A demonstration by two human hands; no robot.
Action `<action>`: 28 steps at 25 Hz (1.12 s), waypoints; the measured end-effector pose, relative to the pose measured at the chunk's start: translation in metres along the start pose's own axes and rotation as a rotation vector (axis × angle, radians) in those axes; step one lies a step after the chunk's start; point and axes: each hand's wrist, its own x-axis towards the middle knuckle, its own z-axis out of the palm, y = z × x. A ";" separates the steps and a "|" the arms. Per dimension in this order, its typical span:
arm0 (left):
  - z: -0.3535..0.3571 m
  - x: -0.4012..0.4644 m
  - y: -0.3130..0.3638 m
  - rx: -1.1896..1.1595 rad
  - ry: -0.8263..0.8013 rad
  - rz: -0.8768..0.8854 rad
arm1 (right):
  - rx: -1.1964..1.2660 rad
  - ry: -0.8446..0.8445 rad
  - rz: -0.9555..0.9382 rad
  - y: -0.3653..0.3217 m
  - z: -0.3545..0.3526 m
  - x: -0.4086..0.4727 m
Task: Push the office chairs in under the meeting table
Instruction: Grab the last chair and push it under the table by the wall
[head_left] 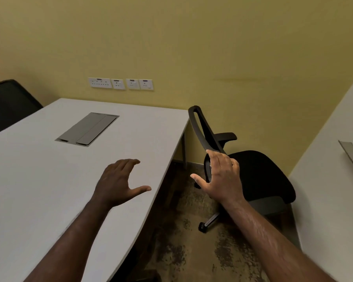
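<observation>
Beside table (39, 180) | chair (259, 174) against side counter (324, 200)

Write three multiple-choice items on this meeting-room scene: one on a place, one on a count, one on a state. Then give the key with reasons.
1. Where does the black swivel office chair stand?
A. tucked under the table
B. off the table's far right corner, seat clear of it
C. on the table

2. How many white socket plates are on the yellow wall?
A. two
B. four
C. six

3. What is the right hand doing?
A. lying flat on the table
B. holding a pen
C. reaching the chair's backrest frame, fingers spread

Key: B, the seat sits wholly beyond the grey meeting table; B, four plates sit in a row; C, the fingers overlap the frame, thumb out.
</observation>
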 end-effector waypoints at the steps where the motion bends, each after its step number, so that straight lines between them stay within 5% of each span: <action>1: 0.010 0.016 -0.001 -0.012 -0.012 0.022 | -0.009 0.000 0.018 0.007 0.005 0.006; 19: 0.166 0.263 -0.016 -0.118 -0.151 0.345 | 0.013 -0.152 0.323 0.040 0.135 0.138; 28: 0.212 0.325 0.003 -0.070 -0.188 0.458 | -0.251 -0.259 0.467 0.045 0.157 0.153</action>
